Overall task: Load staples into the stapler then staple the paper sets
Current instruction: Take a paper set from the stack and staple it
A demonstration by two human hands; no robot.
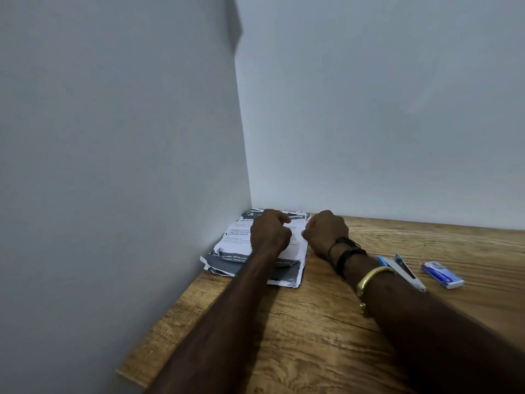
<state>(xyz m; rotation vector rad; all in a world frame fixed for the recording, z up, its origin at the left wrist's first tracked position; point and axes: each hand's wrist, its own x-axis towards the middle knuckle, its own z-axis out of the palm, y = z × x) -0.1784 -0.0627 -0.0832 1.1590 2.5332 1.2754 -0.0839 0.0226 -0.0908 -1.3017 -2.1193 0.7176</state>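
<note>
A pile of torn printed papers [233, 245] lies on the wooden table in the corner against the wall. My left hand [268, 231] rests on the pile with its fingers curled on the top sheet. My right hand [326, 233] is at the pile's right edge, fingers curled, touching the same white sheet. The blue and silver stapler [406, 271] lies swung apart on the table to the right, partly hidden behind my right forearm. A small blue box of staples [443, 275] lies further right. Neither hand touches the stapler or the box.
The wooden table [312, 322] sits in a corner between two grey-white walls [113, 166]. Its left edge runs along the left wall. Black bands and a gold bangle are on my right wrist.
</note>
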